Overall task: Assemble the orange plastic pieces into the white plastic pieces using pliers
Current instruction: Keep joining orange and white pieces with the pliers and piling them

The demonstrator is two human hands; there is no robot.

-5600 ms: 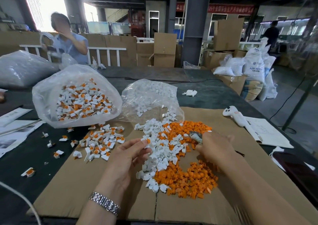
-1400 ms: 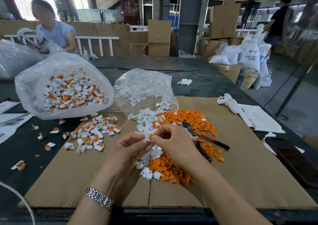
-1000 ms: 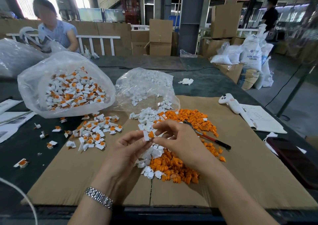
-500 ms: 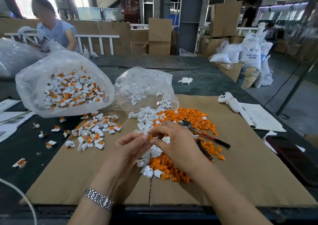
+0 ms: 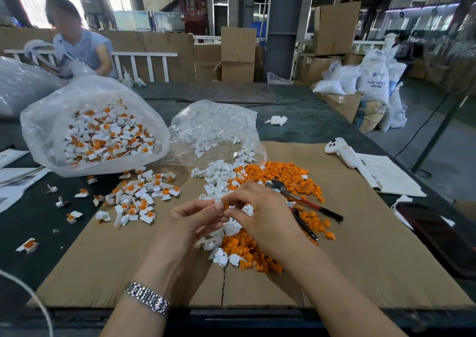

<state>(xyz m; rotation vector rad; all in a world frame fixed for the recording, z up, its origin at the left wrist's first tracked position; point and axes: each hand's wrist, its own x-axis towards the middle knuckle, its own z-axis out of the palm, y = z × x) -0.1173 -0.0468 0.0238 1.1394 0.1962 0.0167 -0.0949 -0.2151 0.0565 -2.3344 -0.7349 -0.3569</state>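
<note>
At nine o'clock we see the bag of finished pieces point(image 5: 103, 135), with more assembled ones point(image 5: 139, 197) spilled beside it. Centre, our left hand point(image 5: 190, 223) pinches a white plastic piece point(image 5: 218, 203) while our right hand point(image 5: 260, 213) pinches an orange plastic piece point(image 5: 226, 205) against it. At three o'clock the pliers point(image 5: 304, 202) lie unheld on the orange heap point(image 5: 280, 177). A crooked seating could jam or pop loose under finger pressure alone.
</note>
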